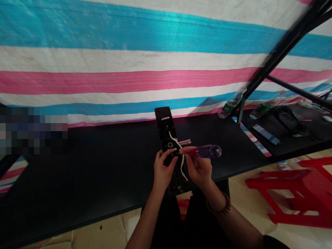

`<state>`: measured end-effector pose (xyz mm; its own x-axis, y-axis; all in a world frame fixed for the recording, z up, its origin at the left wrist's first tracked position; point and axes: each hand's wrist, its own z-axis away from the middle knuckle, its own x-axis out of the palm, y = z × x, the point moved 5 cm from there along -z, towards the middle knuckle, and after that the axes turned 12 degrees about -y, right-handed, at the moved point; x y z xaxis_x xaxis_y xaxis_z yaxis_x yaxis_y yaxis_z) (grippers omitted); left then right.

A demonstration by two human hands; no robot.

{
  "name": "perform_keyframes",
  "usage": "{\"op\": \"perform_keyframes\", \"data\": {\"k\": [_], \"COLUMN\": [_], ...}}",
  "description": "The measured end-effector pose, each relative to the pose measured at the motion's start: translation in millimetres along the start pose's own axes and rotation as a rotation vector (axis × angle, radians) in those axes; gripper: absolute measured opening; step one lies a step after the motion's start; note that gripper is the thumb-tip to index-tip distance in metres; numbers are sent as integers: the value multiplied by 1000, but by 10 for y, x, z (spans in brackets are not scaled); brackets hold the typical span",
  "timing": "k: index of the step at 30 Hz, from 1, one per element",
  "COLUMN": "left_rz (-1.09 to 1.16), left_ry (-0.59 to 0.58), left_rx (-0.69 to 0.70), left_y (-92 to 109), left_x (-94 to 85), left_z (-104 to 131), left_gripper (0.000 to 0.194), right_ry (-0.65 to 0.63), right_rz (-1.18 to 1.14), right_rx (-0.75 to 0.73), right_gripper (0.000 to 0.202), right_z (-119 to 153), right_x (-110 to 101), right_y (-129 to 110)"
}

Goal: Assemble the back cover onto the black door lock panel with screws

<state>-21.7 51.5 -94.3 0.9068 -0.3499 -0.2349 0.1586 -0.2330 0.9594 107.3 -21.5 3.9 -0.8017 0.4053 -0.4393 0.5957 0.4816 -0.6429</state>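
A screwdriver point(207, 151) is grasped by the right grip point(198, 167), with thumb and fingers closed about its fore part and the handle left jutting out to the right. Its long axis is laid roughly crosswise, the shaft directed leftward to a black panel point(165, 136), whose own length is stretched away from the body, the far end leaned slightly left. By the left grip point(163, 173) the panel is touched near its middle; thumb and forefinger are bent toward the shaft's end, and whether something small is pinched there cannot be told. The tip itself is masked by the fingers, so its exact seat cannot be made out. Both grips are set about equally near that spot, one on either side. A white cord point(183, 167) is strung along the panel and partly covered by the right fingers. The panel is carried by a black tabletop point(103, 166), its near end brought to the front edge. Behind, a striped sheet point(129, 83) is hung; a bottle point(230, 105) is stood, tilted, at the far right corner. Farther right, a phone point(266, 134) is laid on a second tabletop point(285, 147), with a red stool point(306, 193) placed below.
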Motion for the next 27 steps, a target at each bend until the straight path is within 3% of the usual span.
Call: {"op": "perform_keyframes", "data": {"k": [16,23,27], "left_rz": [61,86,-136], "left_ry": [14,14,59], "left_rx": [-23,-37,19], "left_y": [7,21,108], "left_x": [18,23,-15], "left_z": [83,103,145], "left_gripper": [30,30,26], "right_ry": [-236,-80,-28], "right_rz": [145,154,173], "right_rx": [-68,-46,-37], "right_gripper": [19,15,19], "right_z": [-202,-131,-79], "right_x": [18,-19,-35], "right_y": [-71,-29,-7]}}
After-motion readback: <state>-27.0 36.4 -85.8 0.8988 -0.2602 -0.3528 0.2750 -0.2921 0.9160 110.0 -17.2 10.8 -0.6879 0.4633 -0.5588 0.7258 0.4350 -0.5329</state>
